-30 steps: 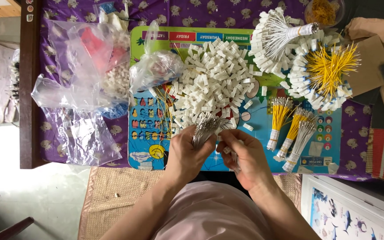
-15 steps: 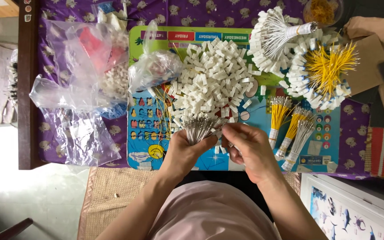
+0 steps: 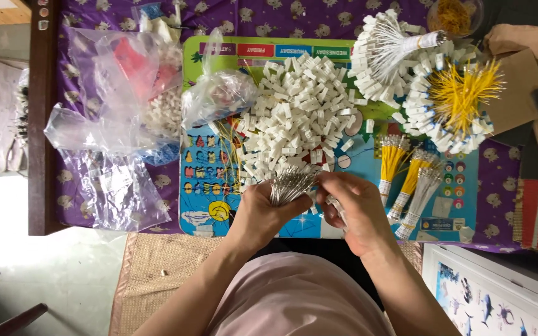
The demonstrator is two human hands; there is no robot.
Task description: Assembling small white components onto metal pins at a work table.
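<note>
My left hand (image 3: 261, 210) grips a bundle of thin silver wires (image 3: 290, 183) that fans out toward the pile. My right hand (image 3: 354, 208) is curled beside it, fingertips at the wire ends and a small white piece pinched in the fingers. Just beyond both hands lies a big heap of small white plastic connectors (image 3: 300, 118) on a colourful board (image 3: 207, 180).
Yellow and white wire bundles (image 3: 409, 180) lie right of my hands. Finished rings of white connectors with white (image 3: 386, 53) and yellow wires (image 3: 462, 99) sit at the far right. Clear plastic bags (image 3: 110, 124) crowd the left on a purple cloth. A woven mat (image 3: 157, 274) is below.
My hands have shifted slightly toward the connector pile, and the wire bundle now points more to the right, with my right hand's fingers working at its tips.
</note>
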